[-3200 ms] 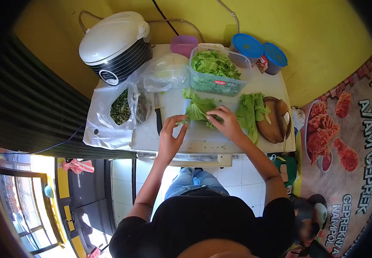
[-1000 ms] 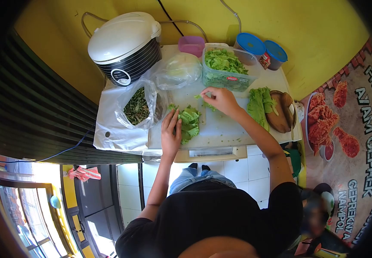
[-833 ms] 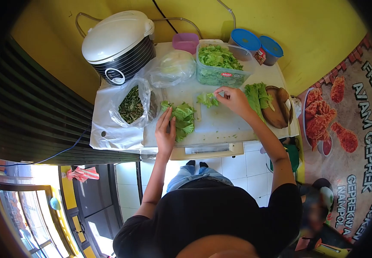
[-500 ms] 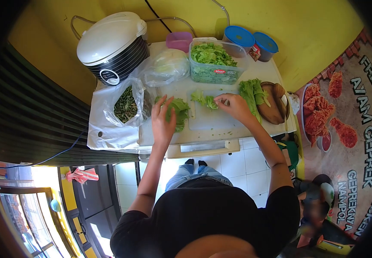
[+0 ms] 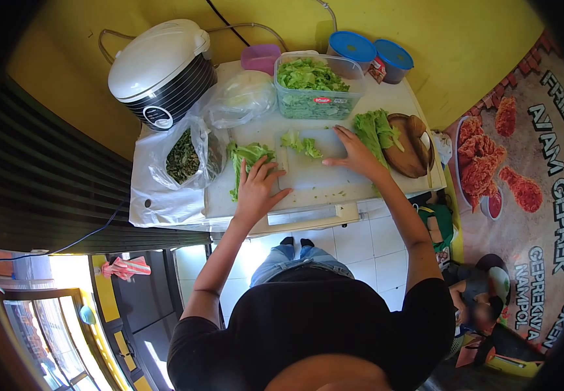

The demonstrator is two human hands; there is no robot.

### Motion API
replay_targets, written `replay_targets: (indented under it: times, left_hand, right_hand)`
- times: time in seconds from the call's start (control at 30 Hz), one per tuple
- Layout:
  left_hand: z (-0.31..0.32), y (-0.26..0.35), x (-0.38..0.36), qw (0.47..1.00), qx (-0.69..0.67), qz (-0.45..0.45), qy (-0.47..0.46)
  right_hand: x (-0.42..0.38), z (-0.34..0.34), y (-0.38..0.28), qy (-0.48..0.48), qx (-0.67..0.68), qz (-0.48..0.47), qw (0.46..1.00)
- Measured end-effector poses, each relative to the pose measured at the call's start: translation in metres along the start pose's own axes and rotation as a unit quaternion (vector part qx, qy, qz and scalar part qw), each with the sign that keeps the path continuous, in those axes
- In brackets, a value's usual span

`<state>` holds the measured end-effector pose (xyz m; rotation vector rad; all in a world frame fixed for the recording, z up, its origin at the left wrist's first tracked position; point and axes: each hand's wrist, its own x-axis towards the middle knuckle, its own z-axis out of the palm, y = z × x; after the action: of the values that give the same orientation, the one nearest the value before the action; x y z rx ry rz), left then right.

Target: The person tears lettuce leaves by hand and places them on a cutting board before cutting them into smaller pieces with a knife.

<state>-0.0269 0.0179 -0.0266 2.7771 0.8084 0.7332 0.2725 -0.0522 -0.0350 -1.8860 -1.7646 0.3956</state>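
Note:
My left hand [image 5: 259, 187] is open, its fingers spread over the near edge of a green lettuce leaf [image 5: 246, 156] at the left of the cutting board. The fingertips seem to touch that leaf. Open as well, my right hand [image 5: 358, 155] rests at the right side of the translucent cutting board [image 5: 301, 174], thumb apart from the fingers. Between the two hands lie some torn lettuce pieces [image 5: 303, 143] on the board. Just right of my right hand is a bunch of lettuce leaves [image 5: 374, 133], partly hidden by the hand.
Behind the board stands a clear container [image 5: 321, 104] of cut lettuce. A rice cooker [image 5: 158, 68], a bag of chopped greens [image 5: 184, 156] and a plastic-wrapped bundle [image 5: 241, 98] are at left. Wooden plates [image 5: 407, 153] and blue-lidded tubs [image 5: 352, 47] stand at right. A person [image 5: 480, 303] is at lower right.
My left hand has lowered onto the leaf, which has shifted left. My right hand has let go of the lettuce pieces, opened and moved right. The camera view has shifted slightly.

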Motion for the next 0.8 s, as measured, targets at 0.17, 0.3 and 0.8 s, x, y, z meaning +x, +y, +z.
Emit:
replay_targets:
  times: [0.17,0.3,0.8]
  left_hand:
    - [-0.007,0.001,0.002,1.0,0.006,0.007,0.0]
    - [-0.009,-0.002,-0.005,1.0,0.004,0.006,-0.009]
    - [-0.001,-0.004,-0.027,0.999,0.025,-0.037,0.02]
  right_hand:
    - [0.002,0.004,0.004,0.003,0.022,-0.01,1.0]
    - [0.004,0.009,-0.004,0.004,0.028,-0.024,0.999]
    - [0.061,0.006,-0.003,0.022,0.068,0.011,0.997]
